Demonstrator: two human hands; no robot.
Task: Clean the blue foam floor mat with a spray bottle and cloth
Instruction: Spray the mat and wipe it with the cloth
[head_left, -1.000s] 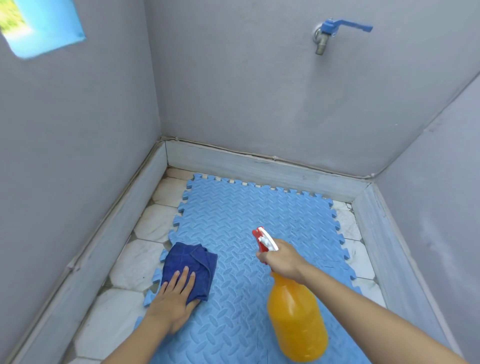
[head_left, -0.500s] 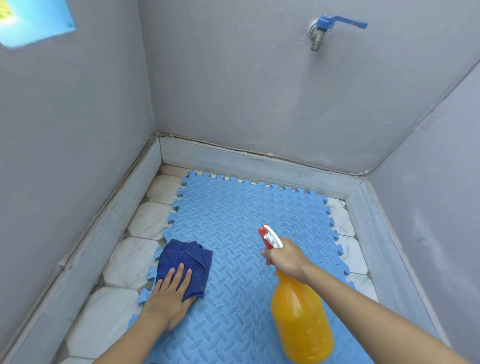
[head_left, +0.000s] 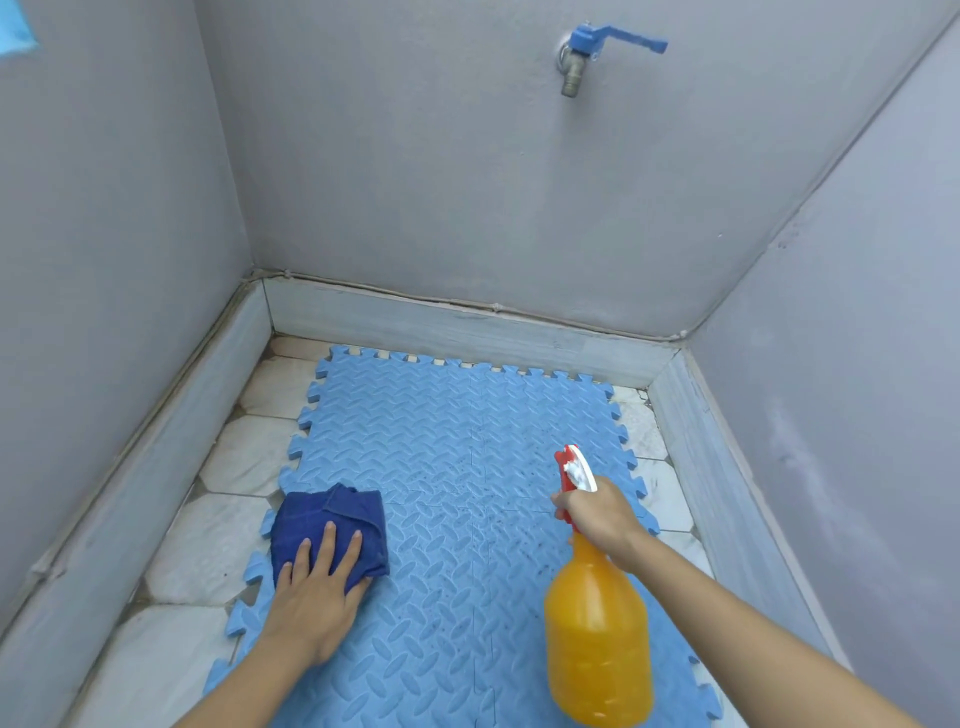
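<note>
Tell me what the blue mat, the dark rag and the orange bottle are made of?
The mat looks like soft foam: matte, with a pressed ridge pattern and puzzle-tooth edges. The rag under the left hand looks like woven cloth, rumpled into folds. The bottle in the right hand seems to be glossy see-through plastic; the orange may be the liquid inside.

Home washroom corner: wall tap (head_left: 582, 57), tiled floor (head_left: 208, 551), grey walls (head_left: 415, 182).

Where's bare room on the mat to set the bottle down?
The far half of the blue foam mat, up to the skirting under the tap, is bare. So is the middle strip between the left hand on the dark blue cloth and the right hand holding the orange spray bottle. The near left edge is crowded.
</note>
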